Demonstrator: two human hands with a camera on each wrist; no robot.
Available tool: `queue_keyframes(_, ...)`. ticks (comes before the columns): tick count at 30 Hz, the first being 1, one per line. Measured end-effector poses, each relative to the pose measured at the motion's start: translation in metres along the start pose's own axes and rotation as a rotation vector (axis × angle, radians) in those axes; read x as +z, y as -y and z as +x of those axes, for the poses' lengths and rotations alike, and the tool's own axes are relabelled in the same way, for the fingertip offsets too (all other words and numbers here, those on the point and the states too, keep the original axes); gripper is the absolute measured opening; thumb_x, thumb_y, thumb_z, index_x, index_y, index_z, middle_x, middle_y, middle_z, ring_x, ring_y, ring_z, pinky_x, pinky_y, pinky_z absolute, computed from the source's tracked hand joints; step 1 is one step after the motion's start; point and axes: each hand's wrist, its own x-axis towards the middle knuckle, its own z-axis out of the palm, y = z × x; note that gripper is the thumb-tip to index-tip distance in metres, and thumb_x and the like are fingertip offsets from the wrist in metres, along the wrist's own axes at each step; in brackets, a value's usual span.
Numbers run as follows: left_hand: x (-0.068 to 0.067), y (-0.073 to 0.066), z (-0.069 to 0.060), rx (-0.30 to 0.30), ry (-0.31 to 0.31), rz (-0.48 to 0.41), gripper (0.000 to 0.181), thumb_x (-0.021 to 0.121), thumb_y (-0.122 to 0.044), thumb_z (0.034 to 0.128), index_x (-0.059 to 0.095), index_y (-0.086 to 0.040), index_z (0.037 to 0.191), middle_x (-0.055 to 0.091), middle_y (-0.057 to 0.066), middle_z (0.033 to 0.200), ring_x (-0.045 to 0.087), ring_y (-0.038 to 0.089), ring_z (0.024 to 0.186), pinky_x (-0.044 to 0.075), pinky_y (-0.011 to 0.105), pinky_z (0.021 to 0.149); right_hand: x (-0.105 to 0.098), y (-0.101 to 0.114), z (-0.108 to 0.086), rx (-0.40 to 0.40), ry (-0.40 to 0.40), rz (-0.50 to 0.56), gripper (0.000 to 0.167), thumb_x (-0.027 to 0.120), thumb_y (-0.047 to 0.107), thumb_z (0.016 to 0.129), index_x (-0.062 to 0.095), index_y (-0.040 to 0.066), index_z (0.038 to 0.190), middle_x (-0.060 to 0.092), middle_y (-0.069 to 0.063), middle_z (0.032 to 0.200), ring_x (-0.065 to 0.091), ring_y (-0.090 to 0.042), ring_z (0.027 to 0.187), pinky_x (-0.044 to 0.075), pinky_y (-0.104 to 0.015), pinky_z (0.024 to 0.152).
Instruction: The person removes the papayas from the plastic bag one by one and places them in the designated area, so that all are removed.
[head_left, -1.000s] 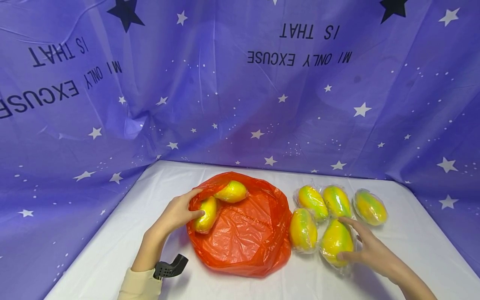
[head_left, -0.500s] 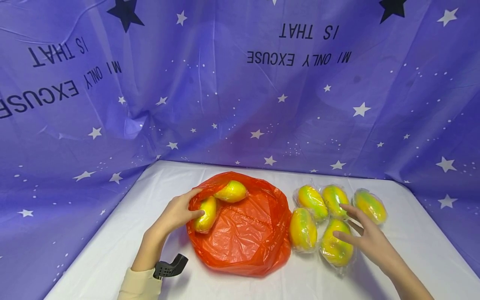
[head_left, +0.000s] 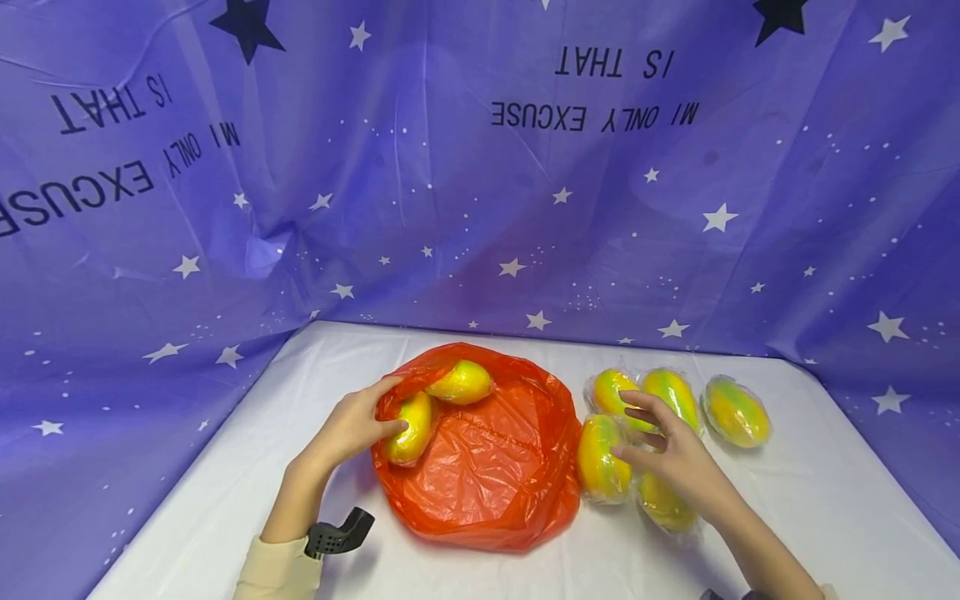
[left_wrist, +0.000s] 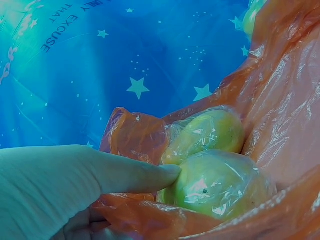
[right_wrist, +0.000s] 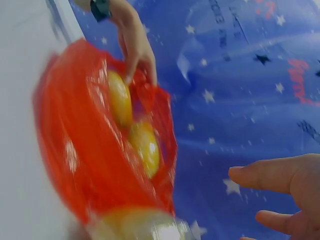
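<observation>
Red plastic bag (head_left: 487, 475), left of ctr, mouth gaping; 2 wrapped yellow-green fruits (head_left: 463, 384) inside, at its left/far-left. L hand (head_left: 360, 427) pinches bag's left rim, thumb on nearer fruit; other fingers mostly hidden. R hand (head_left: 684, 462) spread wide over 5 wrapped fruits (head_left: 598, 468) at right, part-hiding several. R-wrist view blurry, closest fruit (right_wrist: 132, 225) cut off.

Present are one red plastic bag (head_left: 487, 492), seven film-wrapped yellow-green fruits (head_left: 737, 412) (two inside the bag, five outside it), one left hand (head_left: 356, 427), one right hand (head_left: 678, 458) and one white-covered table (head_left: 817, 500).
</observation>
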Motion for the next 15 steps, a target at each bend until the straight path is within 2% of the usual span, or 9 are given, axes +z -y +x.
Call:
queue_keyframes(3, 0.0, 0.0, 0.0, 0.003, 0.0, 0.0, 0.065, 0.077, -0.017, 0.0789, 0.052, -0.004, 0.137, 0.058, 0.021, 0.128, 0.054, 0.042, 0.116, 0.041, 0.057, 0.097, 0.014, 0.007, 0.008, -0.025, 0.038, 0.038, 0.066, 0.077, 0.012, 0.082, 0.043, 0.004, 0.138, 0.045, -0.017, 0.139, 0.047, -0.042, 0.122, 0.048, -0.042, 0.095)
queue_keyframes(5, 0.0, 0.0, 0.0, 0.002, 0.0, 0.001, 0.065, 0.077, -0.017, 0.0789, 0.052, -0.004, 0.137, 0.058, 0.021, 0.128, 0.054, 0.042, 0.115, 0.041, 0.057, 0.097, 0.023, 0.012, 0.012, -0.036, 0.057, 0.055, 0.066, 0.077, 0.012, 0.081, 0.044, 0.006, 0.138, 0.046, -0.016, 0.138, 0.047, -0.041, 0.123, 0.047, -0.045, 0.096)
queue_keyframes(10, 0.001, 0.001, 0.0, 0.004, -0.001, 0.004, 0.064, 0.077, -0.017, 0.0791, 0.052, -0.005, 0.137, 0.059, 0.021, 0.128, 0.054, 0.042, 0.115, 0.041, 0.057, 0.097, 0.041, 0.021, 0.023, 0.009, 0.086, 0.084, 0.065, 0.079, 0.011, 0.08, 0.048, 0.017, 0.136, 0.048, -0.013, 0.137, 0.049, -0.042, 0.12, 0.048, -0.045, 0.094)
queue_keyframes(15, 0.0, 0.002, 0.0, 0.008, -0.001, 0.008, 0.064, 0.077, -0.018, 0.0792, 0.052, -0.005, 0.137, 0.059, 0.021, 0.127, 0.055, 0.042, 0.115, 0.042, 0.057, 0.097, 0.057, 0.027, 0.031, 0.017, 0.122, 0.108, 0.066, 0.077, 0.008, 0.081, 0.047, 0.019, 0.138, 0.048, -0.01, 0.137, 0.054, -0.037, 0.116, 0.049, -0.046, 0.093)
